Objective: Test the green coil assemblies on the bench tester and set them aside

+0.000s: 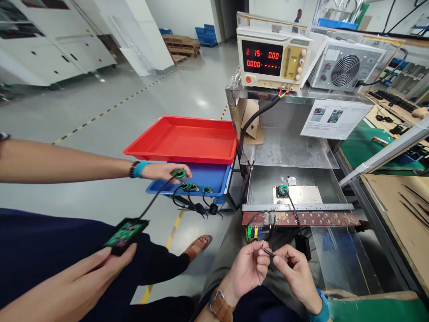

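My left hand (247,269), with a watch on the wrist, pinches the thin stripped end of a black cable (268,252). Reddish wire shows at its fingertips. My right hand (298,273), with a blue band at the wrist, grips the same cable a little further along. Above my hands, a round green-and-black part (282,191) sits on a metal plate (308,195). From it a cable runs down over the terminal strip (301,219) to a hanging black box (303,247). Where the held cable leads is hidden behind my right hand.
At left, a co-worker's hands hold a round green part (178,173) and an open black case with a circuit board (124,235). A red tray (197,138) rests over a blue tray (217,179) with several round parts. A power supply (273,58) stands on the metal shelf.
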`<state>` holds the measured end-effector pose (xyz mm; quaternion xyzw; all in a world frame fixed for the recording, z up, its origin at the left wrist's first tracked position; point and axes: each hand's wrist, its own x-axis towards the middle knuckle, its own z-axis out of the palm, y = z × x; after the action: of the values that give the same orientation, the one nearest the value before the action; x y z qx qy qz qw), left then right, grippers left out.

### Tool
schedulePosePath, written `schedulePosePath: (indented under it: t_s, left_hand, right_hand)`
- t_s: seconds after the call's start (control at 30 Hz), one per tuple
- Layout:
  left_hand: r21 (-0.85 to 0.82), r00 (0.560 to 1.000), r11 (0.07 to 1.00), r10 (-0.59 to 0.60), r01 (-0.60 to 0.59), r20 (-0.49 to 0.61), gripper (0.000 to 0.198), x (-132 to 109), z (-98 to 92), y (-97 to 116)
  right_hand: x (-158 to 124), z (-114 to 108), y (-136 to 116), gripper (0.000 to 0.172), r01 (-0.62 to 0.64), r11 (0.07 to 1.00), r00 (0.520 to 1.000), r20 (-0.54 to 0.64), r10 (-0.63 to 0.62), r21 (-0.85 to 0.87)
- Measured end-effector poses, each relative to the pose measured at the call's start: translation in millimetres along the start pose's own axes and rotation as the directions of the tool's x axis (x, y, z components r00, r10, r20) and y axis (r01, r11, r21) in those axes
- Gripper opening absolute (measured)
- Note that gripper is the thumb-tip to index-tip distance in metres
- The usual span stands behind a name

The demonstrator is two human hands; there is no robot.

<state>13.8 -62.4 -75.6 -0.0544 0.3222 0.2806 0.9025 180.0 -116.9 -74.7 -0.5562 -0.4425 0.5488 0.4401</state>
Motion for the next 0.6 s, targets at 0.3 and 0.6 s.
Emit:
schedulePosePath:
  t_s: [0.3,0.6]
  left_hand:
    - [0.438,0.823,0.776,0.553,-0.454,-0.127,0.031,5,-23.9,2]
    - [0.956,0.433,-0.150,0.866,-0.252,0.250,0.029,6,-46.9,3]
  right_hand:
    - [24,27,-16,0.029,0.209,0.811,0.972,0.022,-0.235,-0.547]
    - [50,60,-16,0.016,0.091,0.517,0.992,0.034,-0.119,-0.851]
